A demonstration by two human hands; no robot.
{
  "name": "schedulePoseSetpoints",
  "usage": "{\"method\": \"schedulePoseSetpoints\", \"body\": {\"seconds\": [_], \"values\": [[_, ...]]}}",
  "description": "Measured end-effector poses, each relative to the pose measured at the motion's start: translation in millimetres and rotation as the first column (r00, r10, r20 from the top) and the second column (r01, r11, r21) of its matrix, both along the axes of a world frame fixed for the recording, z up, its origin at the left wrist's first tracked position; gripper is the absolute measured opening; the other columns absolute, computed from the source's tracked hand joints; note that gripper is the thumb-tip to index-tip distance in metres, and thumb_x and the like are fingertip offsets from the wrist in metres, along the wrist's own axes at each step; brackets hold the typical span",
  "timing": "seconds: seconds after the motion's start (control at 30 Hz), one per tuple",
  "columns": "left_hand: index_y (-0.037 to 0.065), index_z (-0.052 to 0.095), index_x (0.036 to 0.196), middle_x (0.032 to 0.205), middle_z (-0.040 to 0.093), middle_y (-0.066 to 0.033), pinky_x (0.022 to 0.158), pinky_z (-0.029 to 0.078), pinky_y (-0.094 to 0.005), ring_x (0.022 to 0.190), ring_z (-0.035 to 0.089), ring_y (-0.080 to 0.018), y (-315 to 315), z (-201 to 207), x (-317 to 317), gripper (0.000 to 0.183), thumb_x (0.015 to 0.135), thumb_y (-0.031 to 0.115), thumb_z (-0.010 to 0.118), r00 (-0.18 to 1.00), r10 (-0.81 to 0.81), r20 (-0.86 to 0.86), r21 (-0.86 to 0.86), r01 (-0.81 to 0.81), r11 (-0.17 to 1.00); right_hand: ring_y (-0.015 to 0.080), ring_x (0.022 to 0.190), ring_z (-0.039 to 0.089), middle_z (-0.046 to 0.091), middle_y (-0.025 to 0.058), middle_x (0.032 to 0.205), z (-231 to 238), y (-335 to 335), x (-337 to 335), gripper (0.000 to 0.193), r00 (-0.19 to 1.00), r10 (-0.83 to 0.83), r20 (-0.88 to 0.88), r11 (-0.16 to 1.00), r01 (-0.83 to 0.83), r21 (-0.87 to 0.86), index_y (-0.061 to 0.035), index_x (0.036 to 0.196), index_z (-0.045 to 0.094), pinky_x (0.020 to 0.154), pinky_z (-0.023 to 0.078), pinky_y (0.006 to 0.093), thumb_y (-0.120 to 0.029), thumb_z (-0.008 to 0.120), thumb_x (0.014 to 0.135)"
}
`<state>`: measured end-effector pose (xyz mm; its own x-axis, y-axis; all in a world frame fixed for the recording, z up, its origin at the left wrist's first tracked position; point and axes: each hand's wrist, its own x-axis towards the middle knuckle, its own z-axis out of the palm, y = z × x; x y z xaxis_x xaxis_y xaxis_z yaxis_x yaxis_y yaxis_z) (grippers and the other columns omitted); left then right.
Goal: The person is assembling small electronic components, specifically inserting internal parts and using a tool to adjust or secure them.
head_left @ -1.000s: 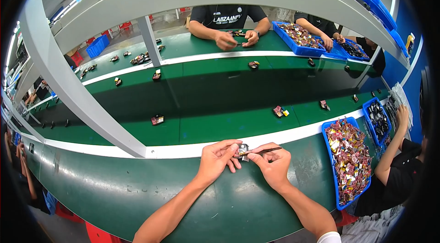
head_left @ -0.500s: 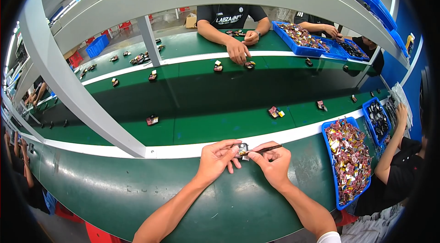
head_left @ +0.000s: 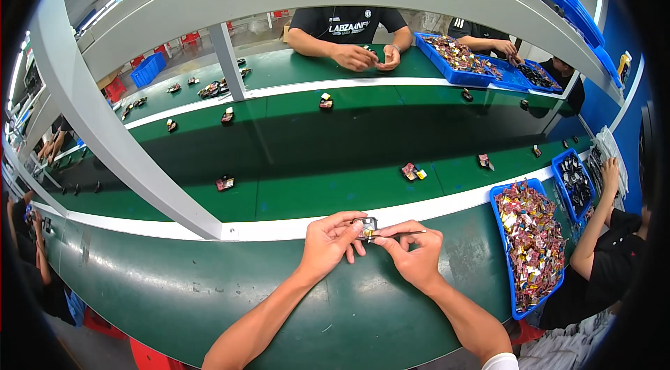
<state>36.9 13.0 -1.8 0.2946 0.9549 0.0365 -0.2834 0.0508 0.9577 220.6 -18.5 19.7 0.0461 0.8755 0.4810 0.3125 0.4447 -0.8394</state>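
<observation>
My left hand (head_left: 331,244) pinches a small black-framed electronic housing (head_left: 368,224) between thumb and fingers, just above the near edge of the bench. A pale, partly yellow piece shows inside the housing. In my right hand (head_left: 414,250) lies a slim dark tool (head_left: 410,233), tweezers by its look. It is held nearly level, its tip hidden close to the housing's right side. Both hands almost meet around the housing.
Past the white rail, a green conveyor belt (head_left: 328,195) carries several small assemblies (head_left: 413,172). On my right stands a blue tray (head_left: 530,248) of small circuit pieces, with a smaller tray (head_left: 574,181) of black parts behind. A grey post (head_left: 132,153) slants at left. Co-workers sit opposite and on both sides.
The assemblies on the belts have shifted slightly left. My right hand has tilted the tool flatter. Across the belt, a co-worker's hand has drawn back from the belt with a part.
</observation>
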Motion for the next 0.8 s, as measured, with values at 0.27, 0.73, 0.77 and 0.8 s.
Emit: {"method": "schedulePoseSetpoints", "body": {"seconds": [0.27,0.73,0.77,0.8], "values": [[-0.006,0.064,0.119,0.079,0.069,-0.0109,0.045,0.050,-0.0229,0.060,0.065,-0.0126,-3,4,5,0.025,0.099,0.009,0.060,0.997,0.047,-0.066,-0.020,-0.049,0.999,0.0054,0.042,0.047,0.077,0.0062,0.082,-3,3,-4,0.011,0.989,-0.014,0.150,0.962,-0.028,0.271,-0.0041,0.079,0.074,0.042,0.035,0.0214,0.004,0.080,0.074],[-0.005,0.065,0.112,0.069,0.066,-0.0079,0.042,0.047,-0.0239,0.053,0.060,-0.0096,-6,1,14,0.017,0.098,0.004,0.060,0.966,0.141,-0.217,0.052,-0.133,0.990,0.0089,0.046,0.055,0.077,0.0062,0.080,-15,7,-3,0.013,0.975,-0.004,0.223,0.924,-0.082,0.373,-0.0047,0.078,0.074,0.045,0.041,0.0235,0.005,0.080,0.072],[-0.006,0.064,0.112,0.072,0.066,-0.0094,0.043,0.048,-0.0246,0.055,0.062,-0.0109,-4,1,12,0.018,0.098,0.004,0.059,0.957,0.152,-0.247,0.044,-0.145,0.988,0.0091,0.048,0.057,0.077,0.0063,0.081,-14,7,-4,0.014,0.966,-0.005,0.259,0.920,-0.097,0.379,-0.0046,0.079,0.074,0.045,0.041,0.0235,0.004,0.081,0.071],[-0.006,0.063,0.113,0.075,0.067,-0.0109,0.043,0.049,-0.0253,0.056,0.063,-0.0123,-1,1,11,0.018,0.099,0.005,0.058,0.947,0.160,-0.277,0.036,-0.156,0.987,0.0091,0.048,0.057,0.077,0.0063,0.081,-12,7,-3,0.014,0.966,-0.011,0.257,0.919,-0.092,0.382,-0.0046,0.079,0.074,0.045,0.041,0.0235,0.004,0.081,0.071]]}}
